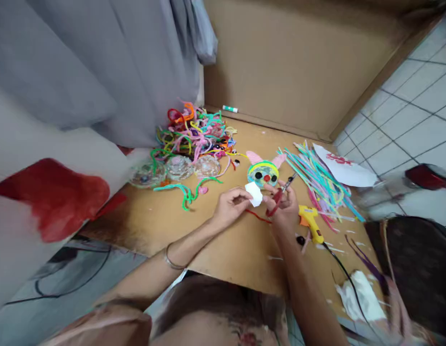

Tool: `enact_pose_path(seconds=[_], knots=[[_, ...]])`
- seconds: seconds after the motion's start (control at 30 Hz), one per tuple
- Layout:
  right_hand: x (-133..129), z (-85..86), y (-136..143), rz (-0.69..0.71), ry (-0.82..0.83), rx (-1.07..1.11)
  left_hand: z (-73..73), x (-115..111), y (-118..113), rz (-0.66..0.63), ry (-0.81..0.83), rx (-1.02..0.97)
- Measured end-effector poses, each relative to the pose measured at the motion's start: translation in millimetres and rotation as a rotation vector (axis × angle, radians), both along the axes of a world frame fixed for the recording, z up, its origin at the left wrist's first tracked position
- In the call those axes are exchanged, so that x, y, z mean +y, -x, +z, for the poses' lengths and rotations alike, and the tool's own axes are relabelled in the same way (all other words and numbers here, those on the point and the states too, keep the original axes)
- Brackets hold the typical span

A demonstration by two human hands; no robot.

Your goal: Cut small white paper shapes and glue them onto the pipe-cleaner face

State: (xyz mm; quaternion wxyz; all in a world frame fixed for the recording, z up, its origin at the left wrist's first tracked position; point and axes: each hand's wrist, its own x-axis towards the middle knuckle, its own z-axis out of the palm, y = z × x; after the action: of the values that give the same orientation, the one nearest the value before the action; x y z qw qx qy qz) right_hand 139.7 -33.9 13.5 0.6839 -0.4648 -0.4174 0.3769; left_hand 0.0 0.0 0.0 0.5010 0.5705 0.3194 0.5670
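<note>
Between the thumb and fingers of my left hand [233,206] is a small white piece of paper [254,193] with cut, angled edges. My right hand [284,206] is closed around red-handled scissors [276,202], whose blades point up and away to the right. Its fingertips come close to the paper's right edge. Just beyond both hands lies an animal face [263,174] with pink ears, a yellow band, black eyes and a red nose. A red pipe cleaner [258,216] lies on the table under the hands.
A yellow glue gun [311,223] with a black cord lies right of my right hand. Pipe cleaners [316,178] are bundled at the right, with a tangled colourful pile [197,132] at the back left. A glue stick [230,109] lies by the back board.
</note>
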Motion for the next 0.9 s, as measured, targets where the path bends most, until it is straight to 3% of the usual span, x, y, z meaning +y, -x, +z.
enact_pose_path(seconds=[0.37,0.5,0.9], knots=[[-5,8.7,8,0.02,-0.04,-0.193,5.9,-1,4,-0.095,0.169,-0.115],[-5,10.5,8,-0.018,-0.044,-0.177,9.1,-4,3,-0.148,0.199,-0.116],[-6,11.1,9,-0.054,-0.016,-0.111,14.1,-3,3,-0.117,0.251,-0.152]])
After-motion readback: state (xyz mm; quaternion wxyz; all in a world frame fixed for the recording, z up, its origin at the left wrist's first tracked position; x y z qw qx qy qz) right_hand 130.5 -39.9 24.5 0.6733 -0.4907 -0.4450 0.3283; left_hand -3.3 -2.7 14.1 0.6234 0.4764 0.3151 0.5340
